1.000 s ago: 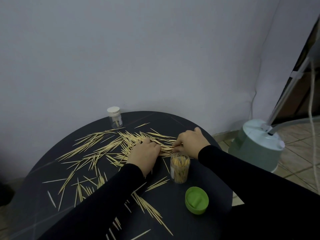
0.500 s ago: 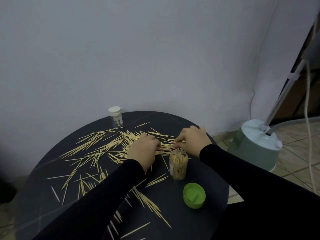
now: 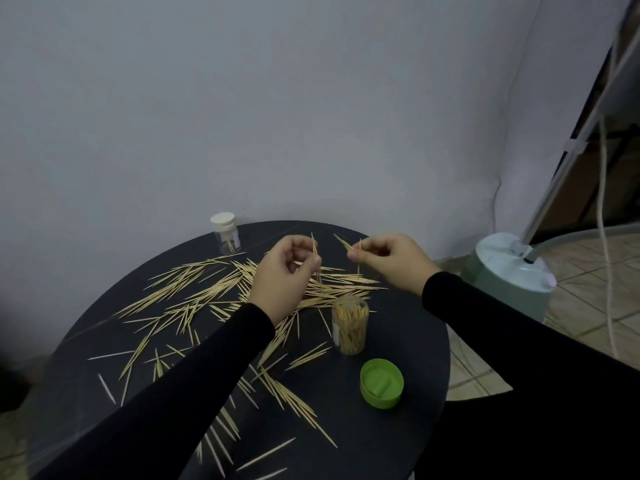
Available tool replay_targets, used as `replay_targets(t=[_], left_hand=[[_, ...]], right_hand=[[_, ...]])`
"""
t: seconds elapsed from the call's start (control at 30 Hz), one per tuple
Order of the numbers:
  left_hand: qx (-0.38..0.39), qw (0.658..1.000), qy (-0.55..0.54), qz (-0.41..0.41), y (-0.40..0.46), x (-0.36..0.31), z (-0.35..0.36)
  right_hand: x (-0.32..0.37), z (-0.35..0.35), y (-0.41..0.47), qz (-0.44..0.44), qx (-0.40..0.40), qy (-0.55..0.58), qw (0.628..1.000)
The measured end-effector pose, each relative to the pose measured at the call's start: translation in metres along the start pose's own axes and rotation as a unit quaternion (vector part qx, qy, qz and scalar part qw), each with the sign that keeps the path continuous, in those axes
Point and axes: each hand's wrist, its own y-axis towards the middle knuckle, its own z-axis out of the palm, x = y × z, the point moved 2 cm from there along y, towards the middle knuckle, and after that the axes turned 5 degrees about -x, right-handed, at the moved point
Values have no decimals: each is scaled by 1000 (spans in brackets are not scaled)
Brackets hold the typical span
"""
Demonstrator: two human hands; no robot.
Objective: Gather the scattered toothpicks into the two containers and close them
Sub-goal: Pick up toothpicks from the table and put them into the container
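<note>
- Dozens of toothpicks lie loose on the near part of the round black table, some in a slanted line near the front edge, others singly off to the left.
- Just beyond them to the right sits a green lid, off its jar and lying open side up on the tabletop.
- Right behind the lid stands an open clear container, upright and packed with toothpicks standing on end.
- Two black sleeves reach in from the near edge, one on each side of that container.
- Past the container, the thickest heap of toothpicks fans across the middle of the table, mostly to the left and under the hands.
- Above that heap the left hand is raised clear of the table, thumb and fingertips pinching a toothpick held roughly upright.
- Beside it, a little apart, the right hand is also lifted, its fingers curled and pinching a toothpick or two that point up and down.
- Farthest off, at the back left edge near the wall, stands a small clear container with a white cap on it, a few toothpicks inside.
- Off the table to the right, on the tiled floor, rests a pale green appliance base with a pole rising from it.
</note>
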Motion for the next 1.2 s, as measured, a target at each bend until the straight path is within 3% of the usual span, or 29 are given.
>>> replay_targets(t=[0.13,0.37,0.63,0.77,0.97,1.2], left_hand=[[5,998,-48,40,-11,-8,9],[42,996,-26,76,-34,6,27],[44,981,100,159,-35,16,19],[54,981,73,172,-35,12,11],[24,992,0,122,-30,6,13],[24,995,9,91,-23,3,12]], right_hand=[[-4,2,-9,17,69,67,995],[-18,8,-18,9,163,32,986],[-16,4,-20,3,128,23,992],[-13,4,-18,1,114,21,993],[-5,8,-20,-15,123,37,992],[-5,6,-17,-7,131,3,991]])
